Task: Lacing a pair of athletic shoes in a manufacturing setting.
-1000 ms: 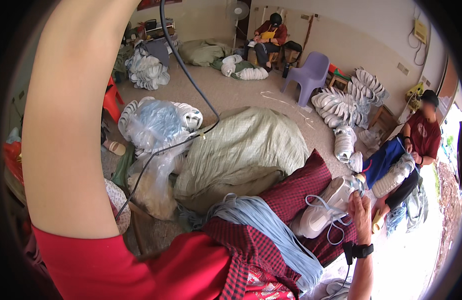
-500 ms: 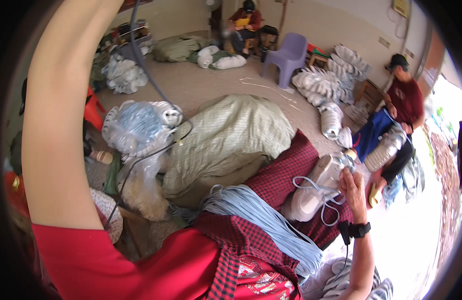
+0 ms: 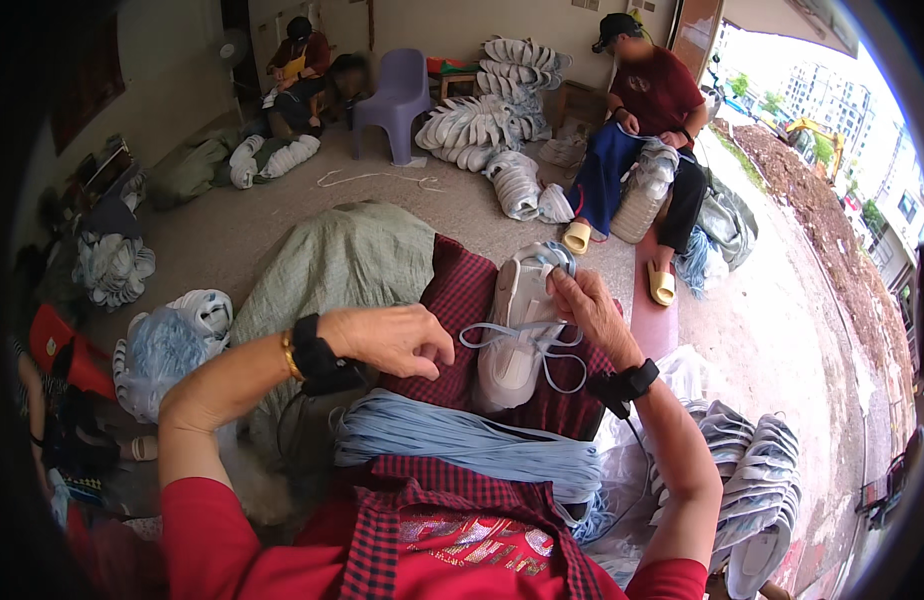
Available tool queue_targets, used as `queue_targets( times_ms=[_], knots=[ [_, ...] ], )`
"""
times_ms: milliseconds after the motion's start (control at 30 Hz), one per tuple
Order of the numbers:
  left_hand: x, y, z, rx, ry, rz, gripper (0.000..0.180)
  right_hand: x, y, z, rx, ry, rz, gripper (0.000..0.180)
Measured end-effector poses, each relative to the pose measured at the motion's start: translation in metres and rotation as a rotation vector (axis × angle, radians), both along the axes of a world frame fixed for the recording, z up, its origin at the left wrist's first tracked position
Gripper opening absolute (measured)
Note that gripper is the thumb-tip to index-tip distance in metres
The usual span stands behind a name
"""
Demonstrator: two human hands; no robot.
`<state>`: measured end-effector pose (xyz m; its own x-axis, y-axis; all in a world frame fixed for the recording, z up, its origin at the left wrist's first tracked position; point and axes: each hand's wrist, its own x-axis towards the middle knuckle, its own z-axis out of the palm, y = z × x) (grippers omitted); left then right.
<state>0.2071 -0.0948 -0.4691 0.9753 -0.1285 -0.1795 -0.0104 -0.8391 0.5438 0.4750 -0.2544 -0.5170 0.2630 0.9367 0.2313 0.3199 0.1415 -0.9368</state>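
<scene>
A white shoe upper (image 3: 519, 330) lies on the red checked cloth (image 3: 462, 300) over my lap. A pale blue lace (image 3: 527, 335) loops across it. My right hand (image 3: 587, 310) rests on the upper's right side and pinches the lace near its top. My left hand (image 3: 392, 340) hovers just left of the upper, fingers curled, with the lace end reaching toward its fingertips; I cannot tell if it grips it. A thick bundle of pale blue laces (image 3: 462, 445) lies across my lap below both hands.
A green sack (image 3: 337, 265) lies ahead of my knees. A stack of white uppers (image 3: 752, 490) sits at my right. A person in a dark red shirt (image 3: 657, 95) sits ahead right; another person (image 3: 302, 65) sits at the back by a purple chair (image 3: 397, 95).
My left arm, raised high at the left before, has come down beside the shoe upper. The view has swung right and down. My right hand stays on the upper.
</scene>
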Motion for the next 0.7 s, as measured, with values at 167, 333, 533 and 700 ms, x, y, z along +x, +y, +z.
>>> queue_targets(
  times_ms=[167,333,533,700],
  knots=[
    [0.038,-0.002,-0.038,-0.114,-0.120,-0.019,0.030,-0.001,-0.004,0.003,-0.061,0.084,-0.029,0.039],
    [0.043,0.002,-0.046,-0.148,-0.158,0.005,0.029,-0.007,0.003,0.006,-0.120,0.032,-0.075,0.039],
    [0.036,0.010,-0.058,-0.283,-0.173,0.059,0.029,-0.011,0.002,0.010,-0.151,-0.034,-0.118,0.039],
    [0.035,0.015,-0.064,-0.358,-0.210,0.088,0.029,-0.015,0.005,0.015,-0.176,0.000,-0.116,0.038]
  ],
)
